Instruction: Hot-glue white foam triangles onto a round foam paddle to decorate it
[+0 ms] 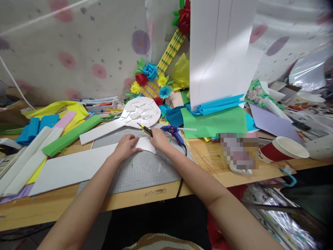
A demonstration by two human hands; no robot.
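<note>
My left hand [126, 146] lies flat with fingers spread on a long white foam sheet [75, 166], pressing it down on a grey cutting mat [145, 170]. My right hand [158, 138] is closed round a yellow and black utility knife [145, 130], its blade end at the sheet's far edge. Just behind the hands lies a white guitar-shaped foam cutout [135, 114] with folded white paper pieces on its round body.
A blue glue gun [173, 132] lies right of my hand, its cord running off the table's front edge. Rolls of coloured crepe paper [67, 135] lie at left. Green and blue paper sheets [215, 119], a red paper cup [281, 149] and a flower-decorated guitar [158, 74] stand behind.
</note>
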